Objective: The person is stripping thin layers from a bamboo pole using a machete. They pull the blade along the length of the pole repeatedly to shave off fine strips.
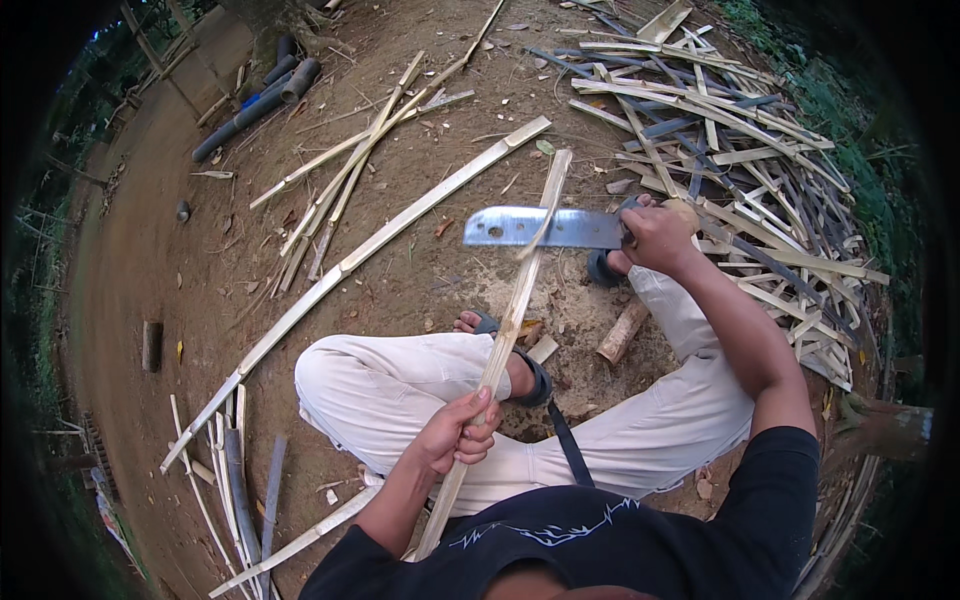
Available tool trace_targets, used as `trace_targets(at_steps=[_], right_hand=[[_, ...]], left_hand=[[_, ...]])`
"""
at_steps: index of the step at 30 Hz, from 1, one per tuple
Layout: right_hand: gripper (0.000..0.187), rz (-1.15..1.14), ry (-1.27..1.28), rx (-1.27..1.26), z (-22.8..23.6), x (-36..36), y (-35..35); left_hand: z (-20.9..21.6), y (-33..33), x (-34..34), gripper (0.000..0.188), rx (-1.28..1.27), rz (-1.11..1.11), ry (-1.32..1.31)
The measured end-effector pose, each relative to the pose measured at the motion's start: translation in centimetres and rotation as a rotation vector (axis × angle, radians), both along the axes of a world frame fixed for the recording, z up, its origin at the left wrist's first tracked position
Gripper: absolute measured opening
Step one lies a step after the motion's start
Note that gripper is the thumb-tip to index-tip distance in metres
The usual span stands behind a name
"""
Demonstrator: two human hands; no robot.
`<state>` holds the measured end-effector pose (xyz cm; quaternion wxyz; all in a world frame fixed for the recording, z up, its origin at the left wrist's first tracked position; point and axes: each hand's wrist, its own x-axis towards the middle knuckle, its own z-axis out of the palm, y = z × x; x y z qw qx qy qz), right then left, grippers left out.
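My left hand (462, 432) is wrapped round the lower part of a pale split bamboo strip (519, 297). The strip slants up and away from my lap, its far end a little past the blade. In my right hand (660, 236) is the handle of a machete (545, 227), mostly hidden by my fingers. Its broad, blunt-tipped steel blade points left, lying across the strip near the far end. A thin curled sliver stands up over the blade where the two meet. Whether the edge is inside the bamboo I cannot tell.
A big heap of split bamboo (720, 130) spreads at the far right. One long bamboo strip (350, 265) lies across the dirt on the left. Dark bamboo poles (255, 115) rest at the far left. Between my legs is a short wooden piece (623, 333).
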<state>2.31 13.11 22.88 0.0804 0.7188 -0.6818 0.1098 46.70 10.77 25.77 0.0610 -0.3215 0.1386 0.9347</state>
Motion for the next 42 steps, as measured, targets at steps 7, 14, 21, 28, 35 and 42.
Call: trace_targets(at_steps=[7, 14, 21, 28, 35, 42], right_hand=[[0.026, -0.723, -0.075, 0.187, 0.6, -8.2, 0.8], [0.052, -0.731, -0.968, 0.106, 1.4, -1.9, -2.4], [0.040, -0.547, -1.454, 0.087, 3.1, 6.3, -5.4], [0.028, -0.467, -1.713, -0.010, 3.1, 6.8, -6.2], [0.024, -0.576, -1.737, -0.175, 3.3, 4.1, -6.7], [0.034, -0.658, -1.230, -0.073, 3.5, 3.0, -5.4]], left_hand=[[0.0, 0.0, 3.7, 0.037, -0.078, 0.038, 0.055], [-3.0, -3.2, -4.1, 0.037, 0.021, 0.150, 0.120], [-1.6, -4.4, -8.7, 0.043, 0.240, 0.122, 0.393], [-0.7, -2.9, -10.7, 0.049, 0.285, 0.080, 0.429], [1.8, -0.1, -6.7, 0.072, -0.081, -0.111, 0.074], [0.8, 0.5, -5.5, 0.059, -0.337, -0.101, -0.163]])
